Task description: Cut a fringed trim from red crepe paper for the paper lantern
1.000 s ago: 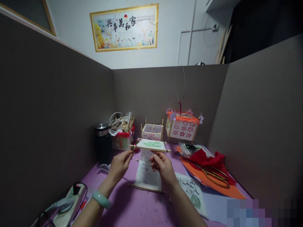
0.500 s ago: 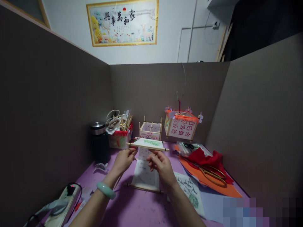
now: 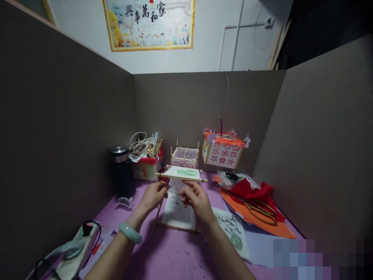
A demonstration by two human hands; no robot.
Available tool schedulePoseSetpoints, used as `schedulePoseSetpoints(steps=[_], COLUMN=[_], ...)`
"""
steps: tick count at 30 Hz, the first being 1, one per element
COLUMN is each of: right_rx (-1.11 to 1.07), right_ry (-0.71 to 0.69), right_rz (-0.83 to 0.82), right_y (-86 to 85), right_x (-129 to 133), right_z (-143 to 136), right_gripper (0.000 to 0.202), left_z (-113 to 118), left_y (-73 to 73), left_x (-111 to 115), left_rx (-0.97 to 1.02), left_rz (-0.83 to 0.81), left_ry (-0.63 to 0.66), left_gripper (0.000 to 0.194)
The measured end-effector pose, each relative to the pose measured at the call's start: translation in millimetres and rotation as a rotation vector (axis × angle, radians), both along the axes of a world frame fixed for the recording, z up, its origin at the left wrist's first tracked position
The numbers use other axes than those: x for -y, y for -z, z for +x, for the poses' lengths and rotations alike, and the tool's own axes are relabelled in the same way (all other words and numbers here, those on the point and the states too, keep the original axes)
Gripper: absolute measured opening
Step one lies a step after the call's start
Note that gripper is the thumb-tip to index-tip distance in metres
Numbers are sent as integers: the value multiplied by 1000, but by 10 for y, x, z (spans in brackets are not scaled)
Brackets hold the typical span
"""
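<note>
In the head view, a white paper panel with a green plant drawing (image 3: 186,172) is edged by thin wooden sticks, raised above the table. Below it a long paper strip (image 3: 178,214) lies towards me, a stick along its near edge. My left hand (image 3: 153,196), a pale green bangle on its wrist, is closed on a thin stick (image 3: 157,217) that slants down to the left. My right hand (image 3: 194,196) has curled fingers just under the panel's front stick, its fingertips at or very near that stick. What these fingers grip, if anything, is hidden.
At the back stand a dark flask (image 3: 121,175), a box of sticks and cords (image 3: 145,170), a small stick-framed box (image 3: 184,157) and a hanging paper lantern (image 3: 223,153). Gold-handled scissors (image 3: 260,212), red cloth (image 3: 264,191) and a drawn sheet (image 3: 233,231) lie right; a power strip (image 3: 77,249) left.
The view has tilted slightly down, so the wall picture sits higher. The stick in my left hand now slants lower, across the strip's left side. My right hand stays by the panel.
</note>
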State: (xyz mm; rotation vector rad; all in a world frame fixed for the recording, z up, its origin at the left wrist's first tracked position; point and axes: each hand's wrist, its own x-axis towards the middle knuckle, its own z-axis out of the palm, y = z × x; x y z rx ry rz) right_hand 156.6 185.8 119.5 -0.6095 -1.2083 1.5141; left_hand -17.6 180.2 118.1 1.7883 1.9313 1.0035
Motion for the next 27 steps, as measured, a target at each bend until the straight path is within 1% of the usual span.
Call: schedulePoseSetpoints(steps=[6, 9, 12, 17, 21, 24, 27], right_rx=[-22, -20, -8, -15, -14, -15, -15], right_ry=[-17, -3, 0, -21, -21, -12, -14], right_rz=[23, 5, -9, 12, 19, 12, 4], right_y=[40, 52, 52, 59, 75, 83, 83], right_x=[-7, -1, 15, 19, -1, -1, 11], right_z=[-3, -15, -34, -45, -39, -44, -58], right_gripper=[37, 38, 39, 41, 42, 42, 41], left_z=[-90, -145, -187, -212, -211, -205, -202], left_y=[-13, -5, 19, 50, 40, 37, 54], left_x=[49, 34, -35, -172, -254, -334, -418], left_rx=[-110, -169, -232, -314, -347, -359, -354], left_rz=[0, -1, -10, -31, -29, -34, -44], left_ry=[-33, -67, -108, -187, -233, -278, -278], left_gripper=[33, 33, 31, 28, 31, 37, 39])
